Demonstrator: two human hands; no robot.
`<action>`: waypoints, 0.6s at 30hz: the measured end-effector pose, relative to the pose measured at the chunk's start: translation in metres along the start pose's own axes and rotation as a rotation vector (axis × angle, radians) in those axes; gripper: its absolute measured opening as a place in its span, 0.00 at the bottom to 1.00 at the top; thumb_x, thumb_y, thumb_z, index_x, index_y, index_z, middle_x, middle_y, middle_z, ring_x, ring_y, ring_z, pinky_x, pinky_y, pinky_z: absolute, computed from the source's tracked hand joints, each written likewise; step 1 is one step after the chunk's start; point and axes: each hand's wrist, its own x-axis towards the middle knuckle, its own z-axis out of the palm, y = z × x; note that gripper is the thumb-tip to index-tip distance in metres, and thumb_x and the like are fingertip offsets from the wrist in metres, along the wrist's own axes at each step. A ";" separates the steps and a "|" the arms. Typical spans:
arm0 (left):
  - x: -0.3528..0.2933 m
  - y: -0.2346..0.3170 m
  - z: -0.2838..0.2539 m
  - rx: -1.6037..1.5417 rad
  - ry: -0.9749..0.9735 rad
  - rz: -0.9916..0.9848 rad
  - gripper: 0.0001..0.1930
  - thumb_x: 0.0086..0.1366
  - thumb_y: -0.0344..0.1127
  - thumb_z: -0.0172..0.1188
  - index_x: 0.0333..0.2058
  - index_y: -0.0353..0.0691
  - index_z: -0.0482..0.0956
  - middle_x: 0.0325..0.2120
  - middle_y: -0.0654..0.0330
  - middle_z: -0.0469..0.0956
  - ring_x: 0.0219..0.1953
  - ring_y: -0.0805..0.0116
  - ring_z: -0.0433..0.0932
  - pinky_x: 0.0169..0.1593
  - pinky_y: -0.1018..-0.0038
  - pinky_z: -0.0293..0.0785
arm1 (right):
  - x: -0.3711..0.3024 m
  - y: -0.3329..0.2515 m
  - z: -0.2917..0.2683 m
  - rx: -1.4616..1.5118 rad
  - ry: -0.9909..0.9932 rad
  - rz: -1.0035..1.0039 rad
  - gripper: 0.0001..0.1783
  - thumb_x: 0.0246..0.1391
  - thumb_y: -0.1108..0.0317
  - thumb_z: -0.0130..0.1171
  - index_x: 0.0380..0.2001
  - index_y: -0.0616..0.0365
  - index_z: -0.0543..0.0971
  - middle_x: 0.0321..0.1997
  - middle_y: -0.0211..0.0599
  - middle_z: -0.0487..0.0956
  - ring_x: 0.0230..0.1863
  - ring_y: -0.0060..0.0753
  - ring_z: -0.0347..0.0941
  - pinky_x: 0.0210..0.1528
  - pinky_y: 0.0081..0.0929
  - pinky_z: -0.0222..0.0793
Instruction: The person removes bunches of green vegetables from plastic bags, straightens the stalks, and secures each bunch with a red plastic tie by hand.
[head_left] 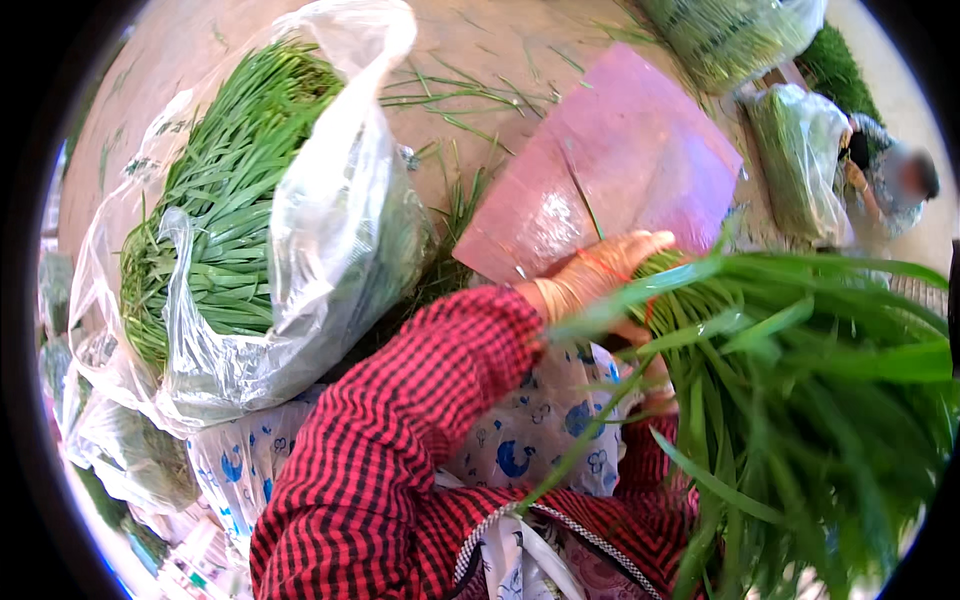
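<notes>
A large bundle of garlic chives (770,400) spreads across the right side, its long leaves fanning to the right and down. My left hand (585,272), in a thin translucent glove, is closed at the stem end of the bundle. A thin red tie (650,308) runs round the stems, and a red strand crosses the left hand. My right hand (655,378) is beneath the stems, mostly covered by leaves, and appears to hold the bundle from below. Just beyond the hands lies a flat pinkish board (610,150) with a wet sheen.
On the left stands a big clear plastic bag (330,220) packed with chives (230,200). Loose leaves (470,95) litter the floor ahead. More filled bags (735,40) stand at the far right, where another person (885,175) handles one. A patterned plastic sheet (540,420) covers my lap.
</notes>
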 end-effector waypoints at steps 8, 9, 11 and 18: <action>0.000 0.026 -0.021 0.338 0.045 -0.283 0.41 0.42 0.58 0.75 0.52 0.40 0.74 0.43 0.50 0.80 0.49 0.52 0.79 0.56 0.60 0.71 | 0.012 0.006 0.000 -0.065 -0.058 0.034 0.34 0.56 0.55 0.69 0.60 0.60 0.70 0.56 0.40 0.78 0.56 0.35 0.75 0.57 0.34 0.72; 0.009 0.045 -0.040 0.476 -0.077 -0.376 0.43 0.42 0.60 0.74 0.52 0.38 0.74 0.42 0.50 0.80 0.49 0.53 0.79 0.57 0.60 0.70 | 0.015 0.013 0.001 -0.055 -0.095 0.035 0.33 0.57 0.55 0.68 0.59 0.61 0.71 0.56 0.40 0.78 0.56 0.34 0.75 0.57 0.34 0.73; 0.014 0.075 -0.068 0.690 -0.192 -0.428 0.48 0.42 0.64 0.72 0.55 0.35 0.71 0.42 0.47 0.80 0.50 0.51 0.78 0.61 0.57 0.67 | 0.014 0.014 0.008 -0.047 -0.206 0.025 0.30 0.59 0.54 0.67 0.58 0.61 0.73 0.55 0.39 0.80 0.55 0.33 0.76 0.56 0.33 0.73; -0.039 0.045 -0.078 0.610 -0.184 -0.620 0.60 0.45 0.61 0.74 0.70 0.39 0.55 0.59 0.42 0.70 0.64 0.48 0.68 0.70 0.55 0.56 | -0.018 0.002 0.017 0.487 -0.365 0.625 0.17 0.65 0.62 0.60 0.48 0.66 0.78 0.44 0.37 0.83 0.46 0.28 0.81 0.49 0.25 0.77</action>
